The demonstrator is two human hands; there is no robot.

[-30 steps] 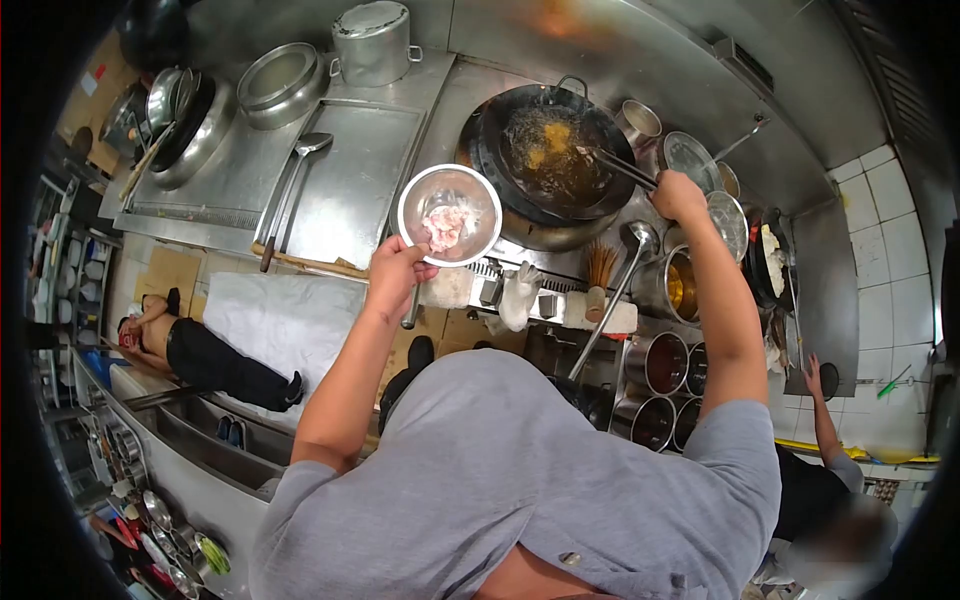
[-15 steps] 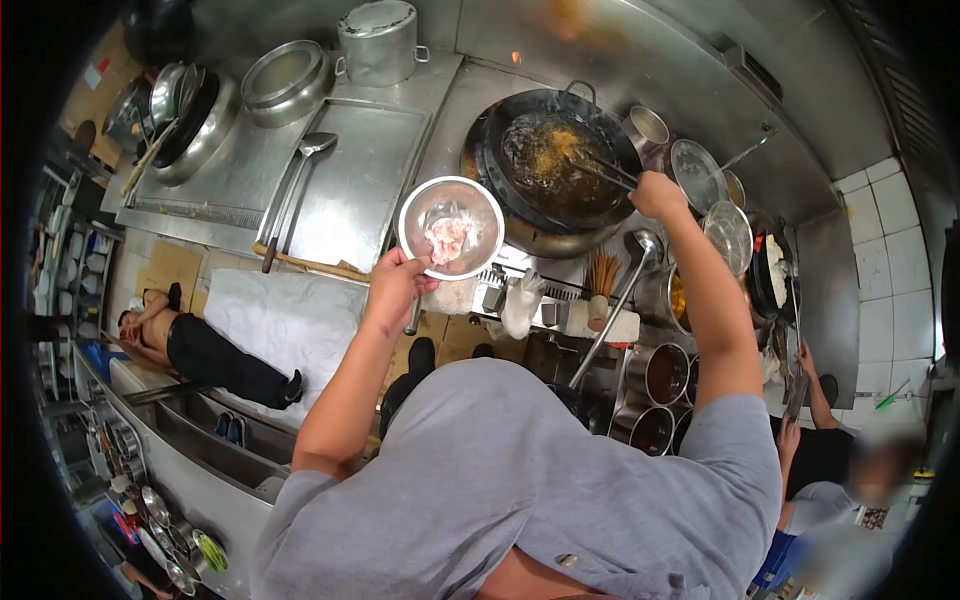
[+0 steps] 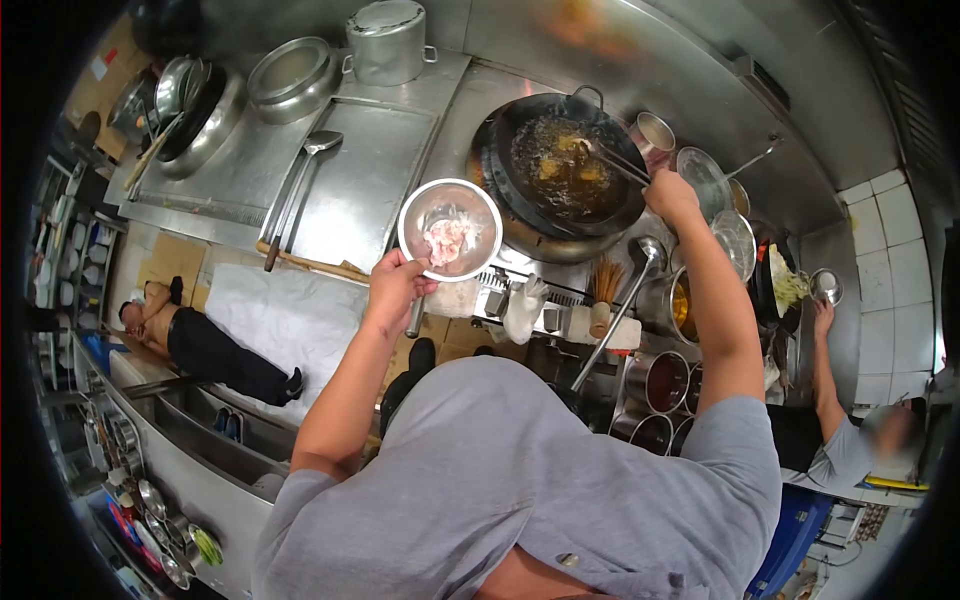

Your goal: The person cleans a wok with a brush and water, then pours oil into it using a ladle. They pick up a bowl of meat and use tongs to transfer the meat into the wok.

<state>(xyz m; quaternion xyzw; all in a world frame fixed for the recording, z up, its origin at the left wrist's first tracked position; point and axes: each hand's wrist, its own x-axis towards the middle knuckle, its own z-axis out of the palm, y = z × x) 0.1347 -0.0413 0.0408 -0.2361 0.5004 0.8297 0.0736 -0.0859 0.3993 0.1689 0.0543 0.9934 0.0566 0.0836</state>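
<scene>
My left hand (image 3: pixel 398 290) grips the near rim of a metal bowl (image 3: pixel 408 232) that holds pale pink raw pieces (image 3: pixel 446 241). Across from it, my right hand (image 3: pixel 672 196) is closed on long tongs or chopsticks (image 3: pixel 622 166); which of the two I cannot make out. Their far end reaches over a black wok (image 3: pixel 625 212) of bubbling oil. Golden pieces (image 3: pixel 570 168) float in that oil. The bowl is held apart from the wok, to its left and nearer me.
A ladle (image 3: pixel 648 258) leans right of a bamboo brush (image 3: pixel 605 280). Pots (image 3: pixel 660 380) and strainers (image 3: pixel 735 240) stand along the right. A co-worker's hand (image 3: pixel 823 316) holds a ladle beside another wok. Behind on the left are a long spatula (image 3: pixel 300 190) and a lidded pot (image 3: pixel 388 50).
My right hand and the utensil have shifted slightly right and up from the oil's middle. Golden pieces show more separately. The co-worker's arm has reached forward with a ladle by the right wok.
</scene>
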